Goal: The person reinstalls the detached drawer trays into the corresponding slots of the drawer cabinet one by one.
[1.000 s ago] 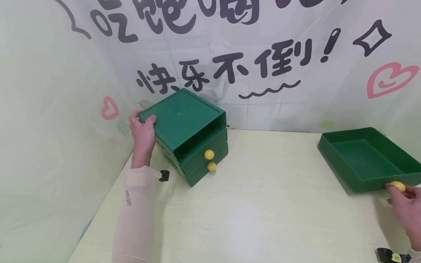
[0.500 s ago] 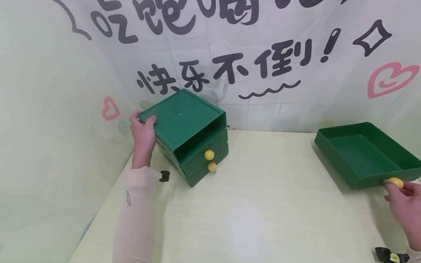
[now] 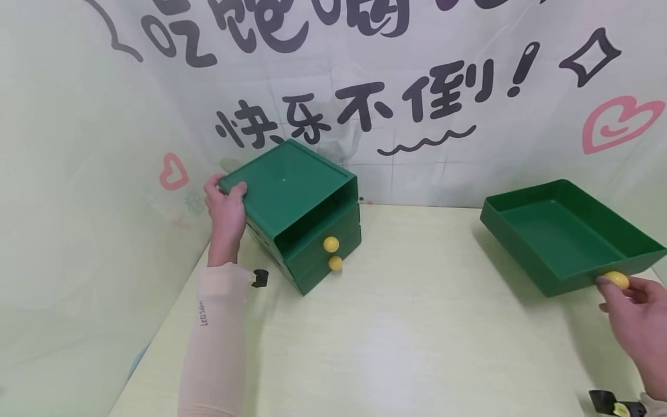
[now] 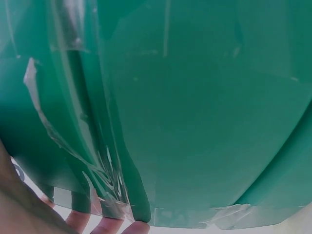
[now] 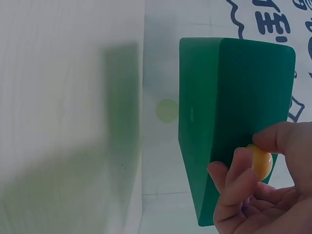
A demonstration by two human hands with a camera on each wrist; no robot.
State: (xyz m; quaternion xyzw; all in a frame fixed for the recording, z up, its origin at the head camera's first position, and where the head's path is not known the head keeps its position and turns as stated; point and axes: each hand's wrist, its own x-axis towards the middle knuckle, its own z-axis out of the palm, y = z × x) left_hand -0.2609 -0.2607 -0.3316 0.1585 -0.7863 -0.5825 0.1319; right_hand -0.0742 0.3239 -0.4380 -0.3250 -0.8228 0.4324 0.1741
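A green drawer cabinet [image 3: 283, 188] stands angled on the table at left, its top slot vacant and two drawers below with yellow knobs [image 3: 331, 244]. My left hand [image 3: 227, 211] grips its left rear corner, thumb on the top and fingers round the edge. In the left wrist view, the cabinet's side [image 4: 204, 107] fills the picture, clear tape along it. At right, my right hand [image 3: 638, 318] pinches the yellow knob [image 5: 262, 162] of a loose green drawer [image 3: 565, 231] between thumb and fingers. The drawer hangs above the table, open side up, with nothing inside.
The pale table [image 3: 406, 324] stretches between the cabinet and the drawer. Behind it hangs a white printed sheet [image 3: 417, 174] with dark characters, close to the cabinet's back. A pale wall [image 3: 94, 231] bounds the left side.
My right hand has lifted the drawer off the table and carried it slightly left and farther back. My left hand and the cabinet have stayed in place.
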